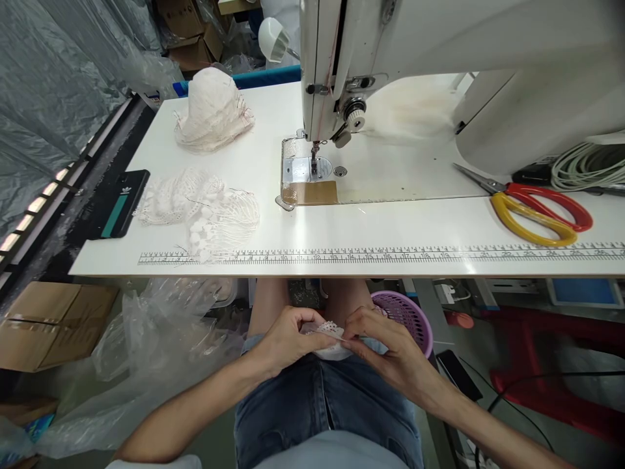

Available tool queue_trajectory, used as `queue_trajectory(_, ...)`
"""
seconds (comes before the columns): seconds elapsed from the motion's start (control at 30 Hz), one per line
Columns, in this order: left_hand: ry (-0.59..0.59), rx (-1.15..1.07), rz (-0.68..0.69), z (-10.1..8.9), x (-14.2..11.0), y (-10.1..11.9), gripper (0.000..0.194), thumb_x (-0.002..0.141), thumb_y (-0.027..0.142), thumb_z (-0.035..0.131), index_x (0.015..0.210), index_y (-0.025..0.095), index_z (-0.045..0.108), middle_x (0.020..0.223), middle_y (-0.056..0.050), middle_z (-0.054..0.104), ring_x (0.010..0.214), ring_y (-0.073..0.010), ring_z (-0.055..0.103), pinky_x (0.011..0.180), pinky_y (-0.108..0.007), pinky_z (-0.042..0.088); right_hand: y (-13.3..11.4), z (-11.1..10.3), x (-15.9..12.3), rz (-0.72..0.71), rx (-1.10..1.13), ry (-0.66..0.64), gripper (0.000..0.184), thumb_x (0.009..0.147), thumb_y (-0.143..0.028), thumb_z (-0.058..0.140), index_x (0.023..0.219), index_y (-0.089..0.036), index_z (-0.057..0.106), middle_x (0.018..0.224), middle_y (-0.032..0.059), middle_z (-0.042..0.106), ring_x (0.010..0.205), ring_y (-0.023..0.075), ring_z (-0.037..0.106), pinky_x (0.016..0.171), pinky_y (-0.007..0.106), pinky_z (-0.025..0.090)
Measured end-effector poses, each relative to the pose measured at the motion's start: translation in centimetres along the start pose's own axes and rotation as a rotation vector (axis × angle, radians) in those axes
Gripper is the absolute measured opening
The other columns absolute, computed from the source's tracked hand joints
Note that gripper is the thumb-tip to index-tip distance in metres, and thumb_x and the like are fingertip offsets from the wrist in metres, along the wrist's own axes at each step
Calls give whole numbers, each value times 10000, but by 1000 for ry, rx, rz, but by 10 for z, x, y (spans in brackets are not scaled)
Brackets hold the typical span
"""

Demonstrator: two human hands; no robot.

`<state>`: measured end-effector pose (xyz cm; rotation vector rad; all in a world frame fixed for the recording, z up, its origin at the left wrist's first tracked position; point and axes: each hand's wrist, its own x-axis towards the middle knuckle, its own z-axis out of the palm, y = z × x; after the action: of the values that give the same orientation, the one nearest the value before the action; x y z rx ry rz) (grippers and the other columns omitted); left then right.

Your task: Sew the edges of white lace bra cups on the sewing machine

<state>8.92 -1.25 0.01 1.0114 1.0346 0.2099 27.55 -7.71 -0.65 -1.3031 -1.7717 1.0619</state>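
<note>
Above my lap, just below the table edge, a small piece of white lace fabric (333, 330) is stretched between my hands. My left hand (296, 339) pinches its left side between thumb and fingers. On the other side my right hand (381, 335) pinches the edge, with the fingertips of both hands close together. Part of the lace hangs down over my shorts and is partly hidden by the fingers. Beyond the table edge stands a white sewing machine (322, 78), its needle and presser foot over the metal plate.
On the white table (415, 228) lie lace pieces (215, 215), a white fabric bundle (209, 111), a black phone-like object (120, 203) and red-and-yellow scissors (537, 208). A printed ruler runs along the front edge. A purple basket (407, 316) stands by my right knee; plastic bags (166, 352) lie left.
</note>
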Motion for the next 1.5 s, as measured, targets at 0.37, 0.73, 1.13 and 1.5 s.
queue_trajectory(0.37,-6,72,14,0,-3,3,250,635,341,736,681,120,628,630,14,528,601,-97,440,565,-206,301,-2,-4,4,188,193,-33,171,904,-316,486,805,-201,565,760,20,584,700,147,544,601,246,429)
queue_trajectory(0.73,-28,39,-6,-1,0,3,230,635,317,739,702,116,649,655,9,552,630,-101,464,591,-206,324,4,-4,11,385,360,-83,194,835,-346,557,732,-182,550,684,-16,530,647,119,476,585,230,381)
queue_trajectory(1.13,-73,62,-16,-2,0,5,202,641,275,735,724,102,672,671,-7,584,634,-100,477,595,-204,344,3,-2,13,411,453,-132,142,816,-325,571,800,-185,550,717,-14,517,668,121,466,584,230,376)
queue_trajectory(1.5,-181,106,-15,-10,0,6,225,652,310,729,727,103,680,634,7,577,585,-80,451,553,-186,330,5,-5,15,499,352,-248,274,820,-428,526,711,-178,534,673,-11,492,635,119,430,571,238,334)
